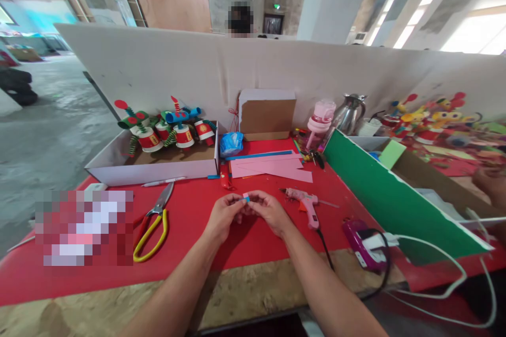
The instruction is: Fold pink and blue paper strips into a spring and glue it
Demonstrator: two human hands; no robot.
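Observation:
My left hand (224, 216) and my right hand (270, 211) meet over the red table cover (190, 221), fingertips pinched together. Between them they hold a small pink and blue paper piece (246, 197). Both hands are closed on it. A pink hot glue gun (306, 204) lies just right of my right hand. Yellow-handled scissors (155, 224) lie to the left of my left hand. Pink paper strips (272, 167) and a blue strip (261, 156) lie beyond my hands.
A white box (154, 170) at the back left holds several finished paper craft figures (174, 129). A green-sided box (391, 202) stands on the right. A pink bottle (321, 122), a metal kettle (351, 113), a cardboard piece (266, 118) and a phone on a charging cable (361, 239) are nearby.

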